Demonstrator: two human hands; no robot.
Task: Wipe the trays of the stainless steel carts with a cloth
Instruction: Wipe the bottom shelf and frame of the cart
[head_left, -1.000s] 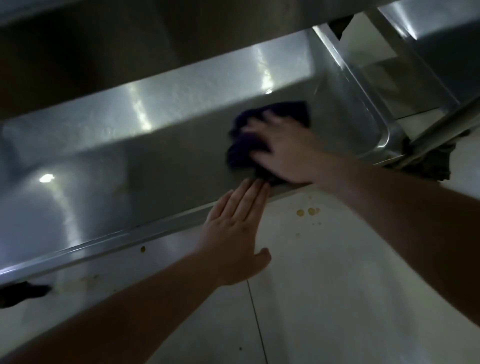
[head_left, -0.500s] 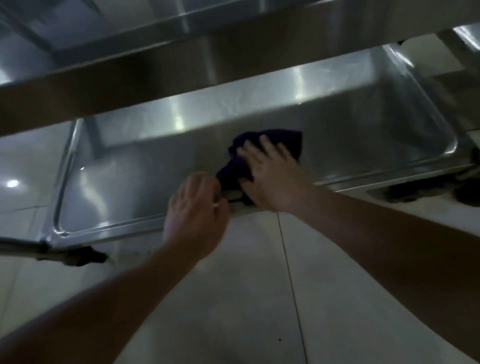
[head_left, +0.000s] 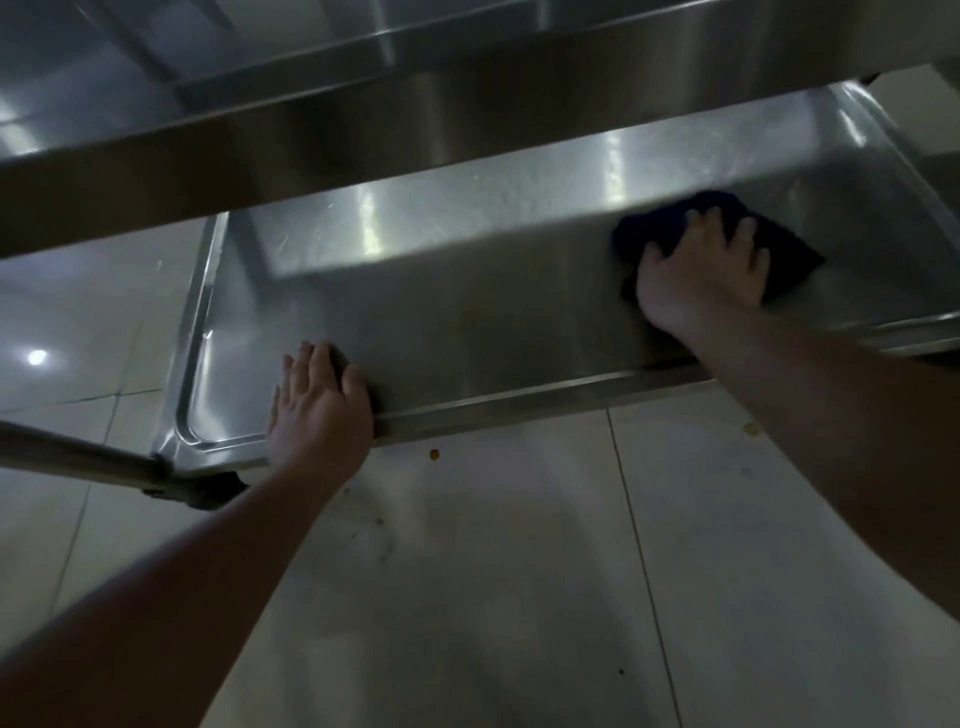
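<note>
The step in hand looks like wiping the bottom shallow stainless steel tray (head_left: 467, 332) of the cart: the right hand (head_left: 698, 280) presses a dark blue crumpled cloth (head_left: 779, 244) onto the tray floor toward its right end, fingers spread over it, a flat press and no clenched grip. The left hand (head_left: 317, 405) rests flat on the near rim, holding nothing, probably steadying the cart. Next, the cloth likely needs sweeping left across the bare floor and corners. The upper steel tray (head_left: 363, 135) overhangs, limiting headroom; small orange crumbs (head_left: 434, 454) lie on the pale tiled floor (head_left: 493, 597).
</note>
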